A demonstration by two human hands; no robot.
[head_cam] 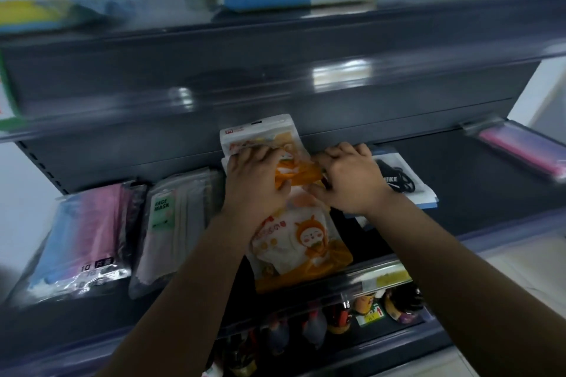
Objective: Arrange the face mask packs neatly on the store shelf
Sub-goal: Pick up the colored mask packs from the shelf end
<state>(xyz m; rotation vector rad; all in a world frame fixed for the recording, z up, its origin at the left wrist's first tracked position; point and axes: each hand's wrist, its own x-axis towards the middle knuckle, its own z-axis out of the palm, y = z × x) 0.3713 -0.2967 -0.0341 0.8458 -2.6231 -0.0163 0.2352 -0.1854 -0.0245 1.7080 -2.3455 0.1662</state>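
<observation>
Toward the back edge of the middle shelf point(459, 217), both hands are working on the orange cartoon mask packs. The left hand point(255, 182) is curling its fingers over the upper orange pack point(260, 135), which is leaning against the shelf's back wall, while the right hand point(347, 179) is pinching that pack's right side with bent fingers. A second orange pack point(301, 248) is lying flat just in front of the hands, its lower end nearing the front edge of the shelf. To the left, the grey "FACE MASK" packs point(171, 223) and the pink-and-blue packs point(85, 236) are standing in rows; a black mask pack point(398, 184) is lying just right of the right hand. The likely risk is that the slick pouches are sliding over one another: if the upper pack is pushed down carelessly, the lower one could be nudged over the front edge, or the right wrist could be dragging the black pack askew.
</observation>
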